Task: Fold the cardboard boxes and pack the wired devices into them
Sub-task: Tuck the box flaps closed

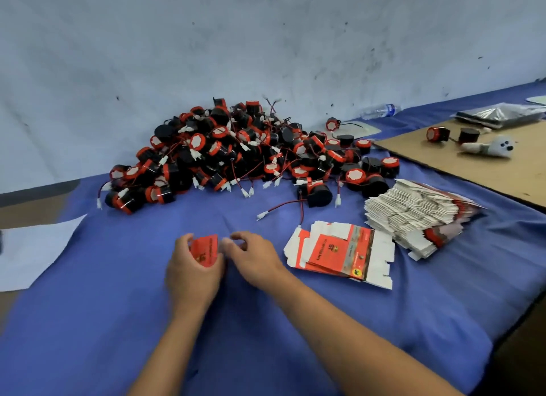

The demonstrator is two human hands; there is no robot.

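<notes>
1. A small red cardboard box [204, 250] is held in the left hand [192, 273] just above a table covered with a blue cloth [266, 321]; the fingers are curled round the box's left side and lower edge.

2. The right hand [254, 256] is seen just beside the box, its fingers loosely bent and its fingertips close to the box's right edge; whether the box is touched by them cannot be told, and nothing is gripped by that hand.

3. A large heap of black-and-red wired devices [251, 156] is piled against the pale wall [266, 41] at the far side of the table, with red wires and white plugs trailing out toward the front.

4. One device [317, 190] is set apart at the heap's near edge, its wire stretched across the cloth.

5. A few unfolded flat boxes [339, 252], red and white, are laid to the right of the hands.

6. A thick stack of flat boxes [413, 215] is fanned out just behind and to the right of them.

7. A brown cardboard sheet [487, 165] is spread over the table's right end, and two more devices [452, 135] and a white toy seal [490, 148] are shown on it.

8. A plastic bottle [381, 111] is seen lying near the wall, and a white sheet of paper [32, 252] at the left edge.
</notes>
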